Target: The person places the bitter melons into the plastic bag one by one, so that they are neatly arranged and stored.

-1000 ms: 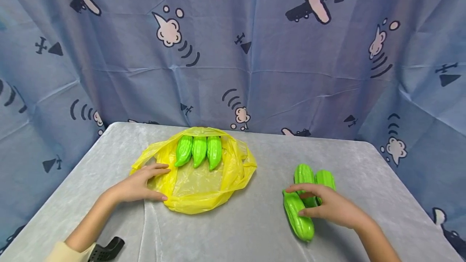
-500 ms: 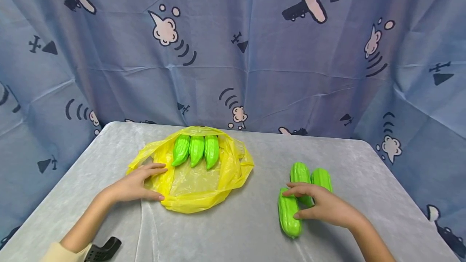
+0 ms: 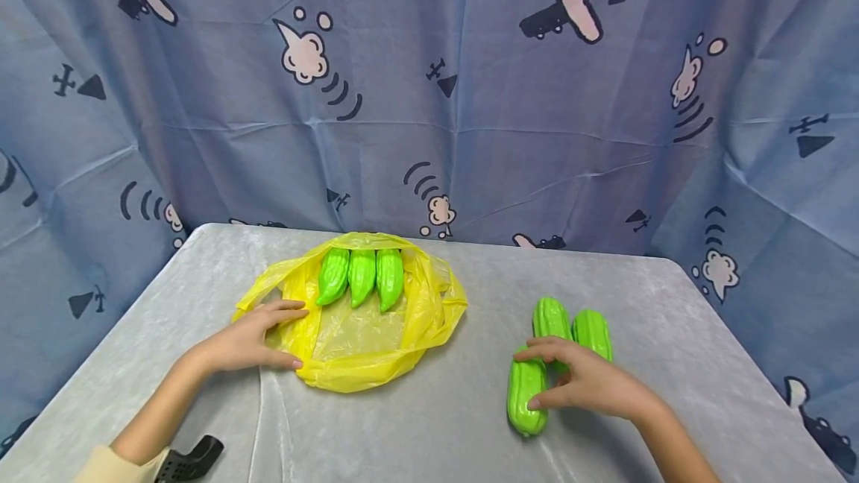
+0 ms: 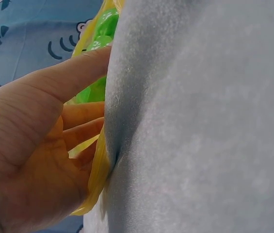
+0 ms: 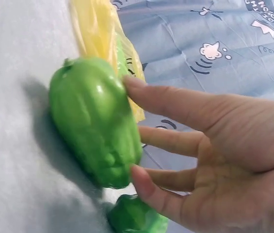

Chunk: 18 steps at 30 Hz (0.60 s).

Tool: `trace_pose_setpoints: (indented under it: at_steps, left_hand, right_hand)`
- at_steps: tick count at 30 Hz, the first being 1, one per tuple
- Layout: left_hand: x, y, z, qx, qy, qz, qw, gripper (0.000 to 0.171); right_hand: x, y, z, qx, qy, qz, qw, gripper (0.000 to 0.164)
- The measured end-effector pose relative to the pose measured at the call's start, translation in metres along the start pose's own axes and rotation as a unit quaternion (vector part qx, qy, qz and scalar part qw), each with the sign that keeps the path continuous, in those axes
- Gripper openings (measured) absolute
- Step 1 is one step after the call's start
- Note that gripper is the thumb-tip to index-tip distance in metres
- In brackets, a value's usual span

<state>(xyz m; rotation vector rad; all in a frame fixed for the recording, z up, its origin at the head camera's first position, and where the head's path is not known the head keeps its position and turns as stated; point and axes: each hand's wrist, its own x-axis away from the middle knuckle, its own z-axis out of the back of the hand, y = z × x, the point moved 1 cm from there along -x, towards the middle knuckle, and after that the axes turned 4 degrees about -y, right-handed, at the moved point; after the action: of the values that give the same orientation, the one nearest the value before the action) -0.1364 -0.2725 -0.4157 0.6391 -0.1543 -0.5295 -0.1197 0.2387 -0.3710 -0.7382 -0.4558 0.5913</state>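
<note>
In the head view, my right hand [image 3: 584, 379] holds a glossy, ridged bright-green bitter melon [image 3: 526, 397] on the table, its thumb on the near right side and forefinger at the far end. The right wrist view has the same bitter melon [image 5: 95, 124] lying against the fingertips. Two more bitter melons [image 3: 593, 334] lie just behind that hand, partly covered by it. At the left, a yellow plastic bag [image 3: 365, 373] lies with its mouth wide; three bitter melons [image 3: 362, 278] rest side by side inside. My left hand [image 3: 244, 341] rests at the bag's left rim, fingers spread.
The grey cloth-covered table [image 3: 463, 416] runs back to a blue curtain [image 3: 403, 95] printed with planes and clouds. Between the bag and the loose bitter melons shows a stretch of grey cloth. A black band [image 3: 191, 459] circles the left wrist.
The right hand has shifted left, bringing the bitter melon along and turning it from slanted to nearly straight, away from the other two. The left hand and bag stay put.
</note>
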Motion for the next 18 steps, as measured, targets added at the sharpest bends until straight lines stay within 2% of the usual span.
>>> trace_pose_setpoints:
  at_steps: [5,8,12,18]
  left_hand:
    - [0.000,-0.001,-0.001,-0.002,0.001,0.006,1.0000,0.081]
    - [-0.001,-0.001,-0.001,-0.001,0.001,0.004,1.0000,0.081]
    - [-0.001,0.000,-0.001,-0.003,0.002,0.002,1.0000,0.081]
    - [0.000,-0.001,-0.001,-0.005,0.003,0.005,1.0000,0.081]
  right_hand:
    - [-0.004,-0.001,-0.007,0.041,0.046,0.025,0.998,0.050]
    - [-0.006,-0.003,-0.010,0.041,0.056,0.031,0.997,0.048]
    - [-0.007,-0.005,-0.013,0.017,0.059,0.009,0.998,0.048]
    - [-0.007,-0.006,-0.012,-0.058,0.041,-0.035,0.997,0.054]
